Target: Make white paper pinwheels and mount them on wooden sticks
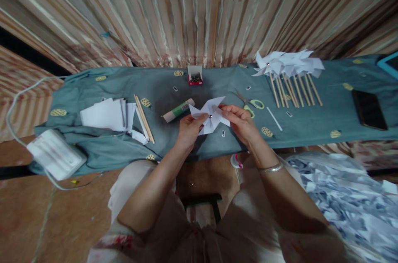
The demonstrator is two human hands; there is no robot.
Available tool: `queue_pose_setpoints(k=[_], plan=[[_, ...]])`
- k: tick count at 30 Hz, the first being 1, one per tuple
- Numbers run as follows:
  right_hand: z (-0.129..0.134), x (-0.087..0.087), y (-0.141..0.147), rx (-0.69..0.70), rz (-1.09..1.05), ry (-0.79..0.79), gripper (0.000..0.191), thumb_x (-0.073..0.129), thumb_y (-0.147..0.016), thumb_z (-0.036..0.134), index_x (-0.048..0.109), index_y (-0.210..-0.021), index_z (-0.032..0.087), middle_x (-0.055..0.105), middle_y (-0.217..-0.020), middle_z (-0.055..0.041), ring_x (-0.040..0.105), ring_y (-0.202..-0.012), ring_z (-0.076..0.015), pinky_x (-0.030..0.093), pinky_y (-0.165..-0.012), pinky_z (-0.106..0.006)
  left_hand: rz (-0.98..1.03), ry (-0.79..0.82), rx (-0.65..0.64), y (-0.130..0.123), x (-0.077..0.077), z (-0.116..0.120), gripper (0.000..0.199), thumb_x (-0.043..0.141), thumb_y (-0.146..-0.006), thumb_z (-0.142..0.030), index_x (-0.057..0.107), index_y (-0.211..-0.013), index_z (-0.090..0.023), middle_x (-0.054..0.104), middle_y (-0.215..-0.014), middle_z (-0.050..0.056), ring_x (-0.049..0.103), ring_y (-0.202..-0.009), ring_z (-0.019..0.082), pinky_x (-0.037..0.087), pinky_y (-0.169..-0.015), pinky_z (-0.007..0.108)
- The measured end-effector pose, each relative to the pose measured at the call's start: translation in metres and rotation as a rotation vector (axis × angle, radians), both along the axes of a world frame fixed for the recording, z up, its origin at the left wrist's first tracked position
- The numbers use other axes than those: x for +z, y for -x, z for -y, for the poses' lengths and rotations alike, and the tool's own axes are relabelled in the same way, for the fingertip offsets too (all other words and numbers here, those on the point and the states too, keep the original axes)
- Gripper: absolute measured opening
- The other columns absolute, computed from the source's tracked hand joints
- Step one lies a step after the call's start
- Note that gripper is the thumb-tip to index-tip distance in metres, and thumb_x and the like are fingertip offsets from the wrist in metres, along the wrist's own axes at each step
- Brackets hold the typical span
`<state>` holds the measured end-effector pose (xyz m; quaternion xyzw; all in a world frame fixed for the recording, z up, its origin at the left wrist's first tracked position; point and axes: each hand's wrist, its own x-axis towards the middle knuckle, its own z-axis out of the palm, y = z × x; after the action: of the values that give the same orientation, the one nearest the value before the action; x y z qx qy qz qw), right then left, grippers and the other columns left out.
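A white paper pinwheel point(212, 107) with a shiny pin at its centre is held over the table between both hands. My left hand point(191, 129) pinches it near the middle, thumb close to the pin. On the opposite side, my right hand point(241, 124) grips a blade between thumb and fingers. Just beyond my left hand lies a glue stick point(178, 110) with a green label. Scissors point(250, 103) with light green handles rest beyond my right hand, near a thin white paper strip point(274, 118). A small red-and-white box point(195, 76) of pins stands open farther back.
Several pinwheels on sticks point(289, 66) lie at the back right, with a dark phone point(369, 109) beyond. Paper sheets point(102, 115) and loose wooden sticks point(144, 120) are at left, by a white power strip point(57, 154). Heaped paper scraps point(351, 196) sit at lower right.
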<state>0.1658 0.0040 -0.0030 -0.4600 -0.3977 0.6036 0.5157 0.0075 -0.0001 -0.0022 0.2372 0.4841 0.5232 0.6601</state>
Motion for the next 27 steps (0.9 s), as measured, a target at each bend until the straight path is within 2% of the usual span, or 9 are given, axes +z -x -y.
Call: queue_pose_setpoints(k=[9, 16, 21, 27], plan=[[-0.0010, -0.0018, -0.0008, -0.024, 0.006, 0.019, 0.028, 0.088, -0.057, 0.047, 0.073, -0.062, 0.024, 0.072, -0.083, 0.0024, 0.060, -0.075, -0.0125, 0.046, -0.079, -0.029, -0.023, -0.008, -0.112, 0.0002, -0.0016, 0.0008, 0.034, 0.088, -0.047, -0.034, 0.073, -0.068, -0.013, 0.070, -0.065, 0.002, 0.057, -0.058, 0.012, 0.042, -0.060, 0.025], [-0.0006, -0.0005, -0.0007, -0.034, -0.004, 0.021, 0.028, 0.088, -0.056, 0.046, 0.072, -0.060, 0.024, 0.070, -0.073, 0.0024, 0.060, -0.075, -0.0138, 0.046, -0.079, -0.029, -0.013, -0.033, -0.139, -0.0005, -0.0018, 0.0013, 0.035, 0.089, -0.041, -0.030, 0.073, -0.068, -0.014, 0.072, -0.068, 0.002, 0.060, -0.061, 0.014, 0.047, -0.067, 0.029], [-0.0004, -0.0001, 0.0003, -0.040, -0.009, 0.023, 0.027, 0.088, -0.056, 0.046, 0.072, -0.059, 0.024, 0.069, -0.069, 0.0028, 0.060, -0.076, -0.0143, 0.046, -0.081, -0.029, -0.013, -0.031, -0.172, 0.0001, -0.0052, 0.0022, 0.029, 0.086, -0.046, -0.028, 0.074, -0.068, -0.013, 0.072, -0.068, 0.003, 0.060, -0.061, 0.015, 0.046, -0.066, 0.028], [-0.0001, 0.0023, 0.0014, -0.033, -0.019, 0.053, 0.029, 0.089, -0.055, 0.047, 0.073, -0.059, 0.024, 0.069, -0.070, 0.0039, 0.057, -0.069, -0.0112, 0.045, -0.075, -0.026, -0.007, -0.022, -0.169, 0.0008, -0.0078, 0.0030, 0.029, 0.084, -0.050, -0.029, 0.075, -0.073, -0.012, 0.072, -0.070, 0.004, 0.060, -0.062, 0.015, 0.045, -0.067, 0.028]])
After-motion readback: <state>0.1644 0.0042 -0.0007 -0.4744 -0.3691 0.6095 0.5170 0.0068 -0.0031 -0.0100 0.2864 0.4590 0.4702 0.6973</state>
